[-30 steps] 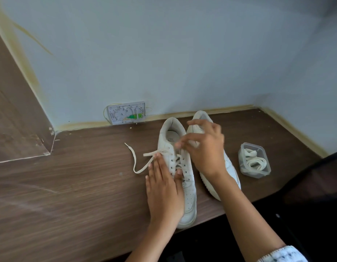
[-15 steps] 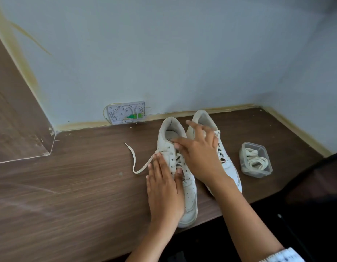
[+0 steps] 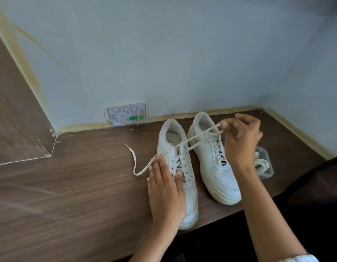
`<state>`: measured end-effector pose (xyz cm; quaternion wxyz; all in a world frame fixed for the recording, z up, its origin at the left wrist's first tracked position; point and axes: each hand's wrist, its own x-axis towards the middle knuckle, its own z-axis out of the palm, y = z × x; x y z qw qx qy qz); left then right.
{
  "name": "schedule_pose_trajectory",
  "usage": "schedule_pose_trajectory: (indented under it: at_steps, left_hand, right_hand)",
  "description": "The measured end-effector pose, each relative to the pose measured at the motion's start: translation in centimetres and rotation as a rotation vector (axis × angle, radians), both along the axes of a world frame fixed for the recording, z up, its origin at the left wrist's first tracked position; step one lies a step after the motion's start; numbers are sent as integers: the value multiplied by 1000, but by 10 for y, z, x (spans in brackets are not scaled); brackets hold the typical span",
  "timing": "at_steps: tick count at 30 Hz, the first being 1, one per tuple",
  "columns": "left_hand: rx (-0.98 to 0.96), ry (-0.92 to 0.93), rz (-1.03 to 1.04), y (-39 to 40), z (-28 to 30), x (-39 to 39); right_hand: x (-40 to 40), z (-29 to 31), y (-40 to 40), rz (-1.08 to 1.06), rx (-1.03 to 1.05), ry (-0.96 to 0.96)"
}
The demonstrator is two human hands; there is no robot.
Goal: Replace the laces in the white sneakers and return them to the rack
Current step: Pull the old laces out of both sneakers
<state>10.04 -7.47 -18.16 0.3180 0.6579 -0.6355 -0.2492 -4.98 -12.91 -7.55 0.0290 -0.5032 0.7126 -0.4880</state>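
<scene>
The loose lace end [image 3: 134, 163] trails on the wooden surface [image 3: 69, 186] left of the left sneaker [image 3: 180, 167]. The left hand [image 3: 164, 186] lies flat along that shoe, fingers straight, pinning it. To clear the eyelets cleanly, that hold should stay firm while the pull runs steady and in line. The right hand [image 3: 239, 140], raised over the right sneaker [image 3: 211, 154], pinches the drawn lace [image 3: 198, 137] taut.

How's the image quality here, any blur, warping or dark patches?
Head view: wide-angle warping bows the wall edges; the right hand is slightly motion-blurred while pinching the lace; sneakers fairly sharp in soft, even light; the bottom right falls into deep shadow.
</scene>
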Motion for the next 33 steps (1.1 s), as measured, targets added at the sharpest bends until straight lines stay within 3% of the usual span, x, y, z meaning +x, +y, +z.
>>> schedule_pose_trajectory:
  at_steps: [9, 13, 18, 28, 31, 32, 33]
  left_hand:
    - [-8, -15, 19, -1, -1, -2]
    - [-28, -2, 27, -1, 0, -3]
    - [-29, -5, 19, -1, 0, -3]
    - [15, -14, 14, -2, -1, -2]
    - [19, 14, 20, -3, 0, -2]
    - [21, 15, 19, -2, 0, -3]
    - [22, 15, 19, -2, 0, -3]
  right_hand:
    - [47, -26, 2, 370, 122, 510]
    - [56, -30, -4, 409, 168, 568]
    - [48, -31, -7, 470, 105, 179]
    - [56, -50, 3, 293, 18, -262]
    - [46, -44, 1, 196, -63, -753]
    - [38, -41, 0, 158, -96, -856]
    - [29, -38, 0, 123, -95, -831]
